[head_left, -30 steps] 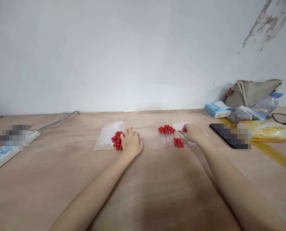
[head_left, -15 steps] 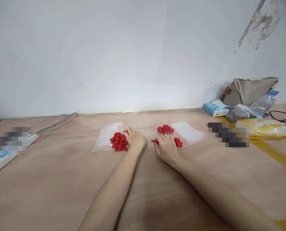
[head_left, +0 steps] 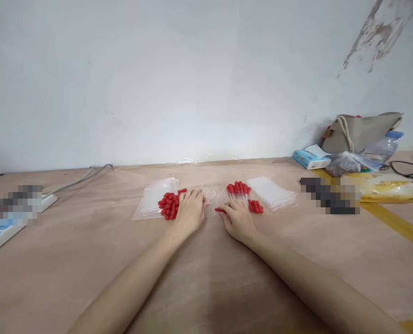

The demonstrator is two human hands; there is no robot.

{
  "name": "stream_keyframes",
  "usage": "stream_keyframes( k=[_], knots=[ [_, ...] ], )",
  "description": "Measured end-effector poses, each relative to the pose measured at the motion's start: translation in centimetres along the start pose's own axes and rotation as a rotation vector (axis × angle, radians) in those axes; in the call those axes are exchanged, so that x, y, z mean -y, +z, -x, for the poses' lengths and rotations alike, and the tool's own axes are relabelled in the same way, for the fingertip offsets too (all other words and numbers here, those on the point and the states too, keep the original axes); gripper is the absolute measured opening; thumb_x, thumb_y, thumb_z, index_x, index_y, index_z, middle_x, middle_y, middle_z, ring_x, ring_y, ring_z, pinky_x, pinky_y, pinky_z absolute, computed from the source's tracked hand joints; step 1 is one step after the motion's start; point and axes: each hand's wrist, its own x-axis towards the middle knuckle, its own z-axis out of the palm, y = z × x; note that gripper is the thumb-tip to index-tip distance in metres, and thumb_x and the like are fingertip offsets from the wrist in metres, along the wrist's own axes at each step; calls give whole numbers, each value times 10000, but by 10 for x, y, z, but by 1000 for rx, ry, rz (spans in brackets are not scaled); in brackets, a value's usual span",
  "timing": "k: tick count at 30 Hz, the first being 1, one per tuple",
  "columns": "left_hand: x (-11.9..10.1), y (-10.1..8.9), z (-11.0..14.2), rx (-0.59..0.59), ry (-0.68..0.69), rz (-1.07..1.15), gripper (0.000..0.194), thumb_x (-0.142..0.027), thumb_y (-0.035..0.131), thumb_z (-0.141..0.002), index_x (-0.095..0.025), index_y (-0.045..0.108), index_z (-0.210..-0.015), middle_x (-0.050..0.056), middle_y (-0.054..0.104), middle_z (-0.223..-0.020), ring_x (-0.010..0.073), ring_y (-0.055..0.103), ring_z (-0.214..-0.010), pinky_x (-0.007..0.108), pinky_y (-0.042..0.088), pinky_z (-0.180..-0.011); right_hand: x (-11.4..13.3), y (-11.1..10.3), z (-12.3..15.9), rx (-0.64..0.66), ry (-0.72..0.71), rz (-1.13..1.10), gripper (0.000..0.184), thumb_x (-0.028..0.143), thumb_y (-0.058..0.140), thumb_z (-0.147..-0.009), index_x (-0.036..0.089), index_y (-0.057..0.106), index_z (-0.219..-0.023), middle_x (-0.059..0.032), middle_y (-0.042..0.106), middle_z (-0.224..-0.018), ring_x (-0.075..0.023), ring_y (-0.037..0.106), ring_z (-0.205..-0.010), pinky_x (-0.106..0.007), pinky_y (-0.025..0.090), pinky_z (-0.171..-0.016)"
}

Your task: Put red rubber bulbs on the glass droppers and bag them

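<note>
In the middle of the table lie thin clear tubes (head_left: 211,208), like dropper pipettes. To their right, red rubber bulbs (head_left: 239,188) cap a fanned group of tubes. My left hand (head_left: 189,211) curls palm down over the left end of the row, its fingertips at the tubes; what they pinch is hidden. Beside it sits a heap of loose red bulbs (head_left: 168,204). My right hand (head_left: 239,219) is closed with a slim red rubber bulb (head_left: 220,210) between thumb and fingers, pointing left above the tubes. A few loose bulbs (head_left: 256,206) rest just right of it.
Clear plastic bags (head_left: 147,202) lie at left, and a stack of white bags (head_left: 272,192) at right. Farther right are a blurred dark object (head_left: 326,197), a tissue pack (head_left: 310,158), a grey bag (head_left: 362,132) and a yellow package (head_left: 383,188). A power strip (head_left: 18,220) stands far left.
My right hand has come left from beside the white bags to the tubes, carrying a red bulb. My left hand shifted right, then back left, staying near the bulb heap.
</note>
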Motion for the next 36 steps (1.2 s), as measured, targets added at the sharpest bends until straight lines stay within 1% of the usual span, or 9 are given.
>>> stream_keyframes(
  k=[2, 4, 8, 11, 15, 20, 24, 29, 36],
  knots=[
    [10, -2, 22, -14, 133, 37, 173, -208, 361, -875, -170, 524, -833, 55, 604, -831, 186, 521, -785, 359, 349, -783, 3, 0, 0, -4, -3, -84, 163, 192, 450, -815, 205, 583, -908, -60, 581, -892, -190, 505, -844, -319, 356, -730],
    [20, 1, 41, -61, 225, 53, 175, -199, 354, -884, -176, 512, -812, 28, 613, -752, 156, 529, -689, 350, 346, -802, 5, 0, 0, 10, -26, -162, 142, 176, 450, -808, 197, 565, -888, -54, 587, -875, -181, 515, -833, -317, 366, -735],
    [33, 13, 60, -184, 268, 114, 122, -172, 399, -875, -184, 521, -881, 9, 642, -765, 131, 560, -666, 337, 343, -821, 7, 1, 0, 77, -96, -246, 120, 163, 445, -813, 195, 542, -875, -36, 604, -822, -170, 523, -794, -323, 372, -750],
    [35, 17, 60, -193, 269, 147, 151, -159, 407, -872, -198, 531, -947, 11, 657, -828, 134, 578, -713, 335, 345, -824, 6, 2, 0, 91, -119, -277, 150, 182, 438, -828, 194, 539, -938, -42, 614, -862, -172, 526, -811, -326, 379, -746],
    [33, 17, 57, -162, 260, 160, 161, -176, 414, -874, -202, 551, -955, 12, 662, -836, 134, 583, -731, 334, 344, -823, 3, 3, 0, 102, -165, -309, 212, 179, 420, -840, 215, 545, -1008, -48, 617, -913, -168, 536, -831, -346, 377, -779],
    [32, 15, 57, -152, 269, 155, 142, -179, 434, -867, -189, 559, -936, 9, 660, -815, 129, 567, -711, 330, 349, -797, 5, 1, 0, 106, -173, -388, 210, 190, 410, -848, 213, 562, -990, -51, 612, -908, -166, 537, -844, -345, 405, -783],
    [33, 15, 58, -168, 333, 166, 172, -148, 419, -865, -188, 555, -963, 21, 654, -829, 129, 548, -707, 318, 362, -750, 6, 0, 1, 122, -166, -470, 194, 211, 406, -853, 206, 565, -963, -55, 600, -893, -153, 542, -834, -307, 445, -737],
    [35, 19, 59, -255, 443, 238, 232, -90, 415, -843, -170, 533, -1025, 46, 633, -826, 138, 514, -699, 306, 387, -696, 6, 4, 2, 65, -187, -495, 169, 227, 428, -850, 192, 572, -932, -55, 607, -839, -139, 552, -768, -275, 464, -675],
    [34, 21, 60, -230, 480, 239, 250, -46, 405, -825, -145, 518, -1025, 70, 607, -812, 155, 470, -701, 317, 399, -677, 7, 4, 4, -6, -296, -437, 134, 190, 446, -841, 184, 565, -903, -55, 613, -812, -142, 544, -758, -277, 464, -678]
  ],
)
